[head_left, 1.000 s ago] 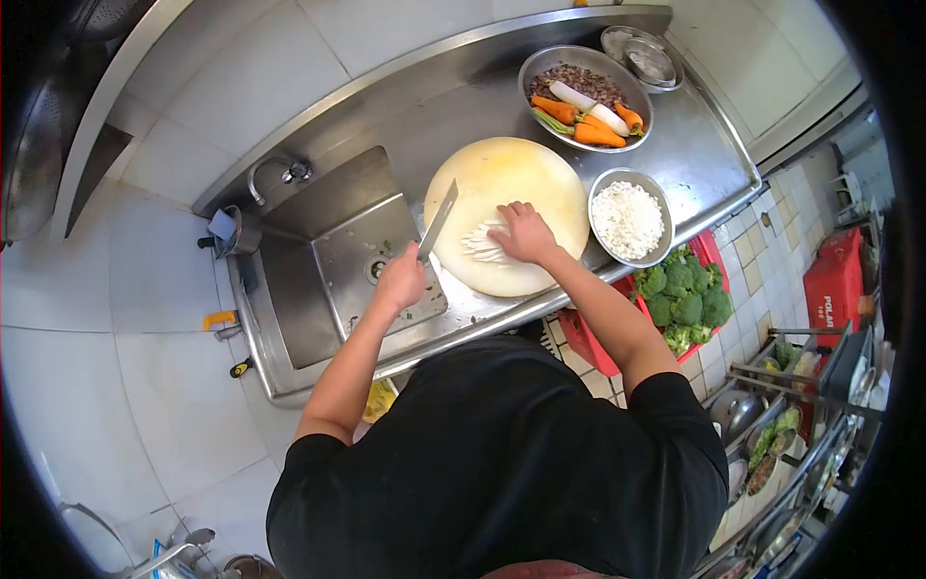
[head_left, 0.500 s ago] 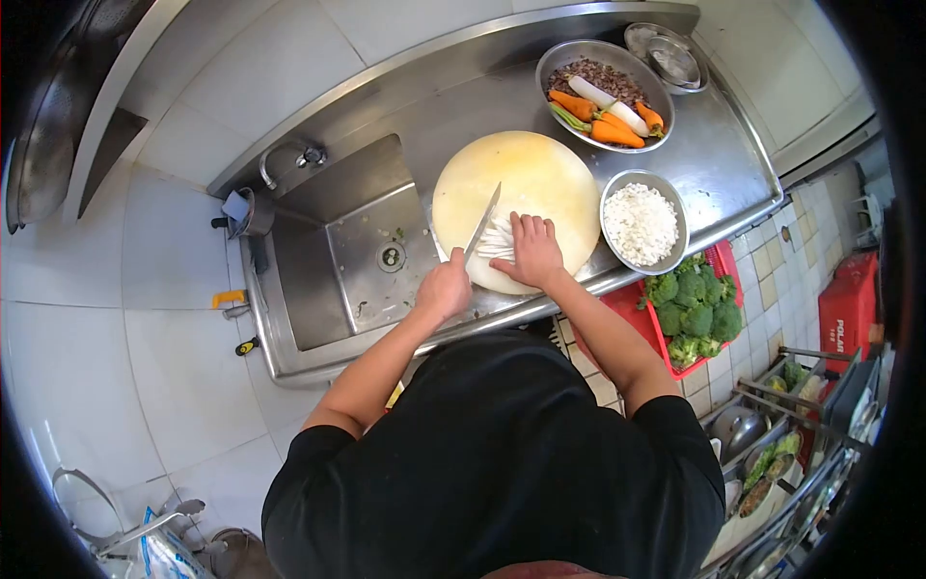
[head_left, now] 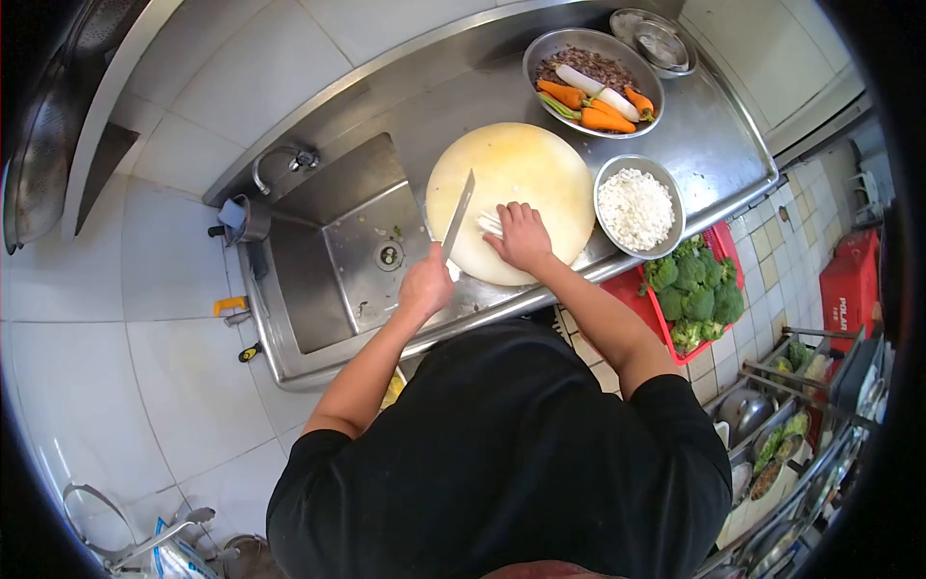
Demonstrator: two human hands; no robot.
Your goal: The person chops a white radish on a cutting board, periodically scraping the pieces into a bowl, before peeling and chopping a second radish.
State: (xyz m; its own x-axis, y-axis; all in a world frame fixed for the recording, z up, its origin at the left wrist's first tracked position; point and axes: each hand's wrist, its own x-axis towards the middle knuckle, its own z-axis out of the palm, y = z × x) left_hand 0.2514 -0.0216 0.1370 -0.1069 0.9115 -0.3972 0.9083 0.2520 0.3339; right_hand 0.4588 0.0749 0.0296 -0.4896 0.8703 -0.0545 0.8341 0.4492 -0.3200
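White strips (head_left: 488, 223) lie on a round cutting board (head_left: 531, 159), partly under the right hand (head_left: 522, 235). Board sits on a steel desk (head_left: 714, 130), beside a sink (head_left: 301, 289); white tiled wall (head_left: 77, 261) at left. Right arm reaches forward, palm down, fingers close together over the strips; cannot tell whether they pinch. Left hand (head_left: 426, 283), near board edge, fingers wrapped round the handle of a knife (head_left: 459, 213), blade pointing away from the body, left of the strips.
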